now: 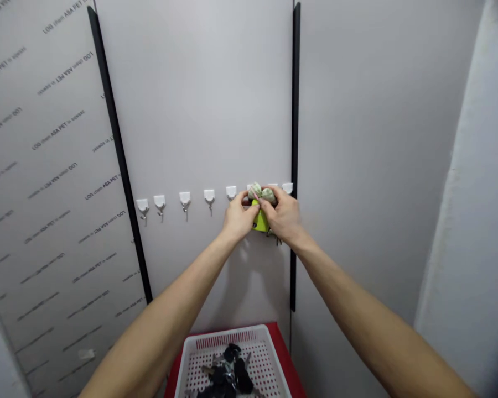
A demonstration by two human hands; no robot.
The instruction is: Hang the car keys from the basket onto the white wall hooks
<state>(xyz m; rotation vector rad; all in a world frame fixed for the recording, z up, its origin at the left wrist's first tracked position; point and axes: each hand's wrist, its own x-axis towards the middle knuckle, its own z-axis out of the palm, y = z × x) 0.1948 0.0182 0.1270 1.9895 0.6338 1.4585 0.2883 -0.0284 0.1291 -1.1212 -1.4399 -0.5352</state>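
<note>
Far left: wrapped panel [68, 138], printed all over, bordered by a black strip [114, 132]. Next, the pale panel [195, 99] bore a row of white hooks [185, 200] from its left edge to its right; five showed clearly, the plates further right were partly covered by the hands.

Near the pale panel's right edge, at hook height, hung the bundle: a yellow-green piece [261, 222], two pale green patterned puffs [255, 190] above it, small metal bits, probably keys [278, 241], below. Left hand [239, 217] pinched its left side; right hand [285, 218] grasped its right, thumb on the front. Both grips closed; whether a hook held any weight, could not tell.

Below, a white basket [228, 335] of black-headed keys [243, 377] sat on a red stand [283, 345].

Risks, judged: a slackened pinch could drop the bundle down the panel toward the basket's far edge; fingers hid the hooks behind, so a sideways tug might snag one or loosen its plate.

Writing: "chem ASA PET" repeated aslant on the wrapped panel, preceded by perhaps "LOG"; line's end illegible. Dark mark on the yellow-green piece too small to read.
</note>
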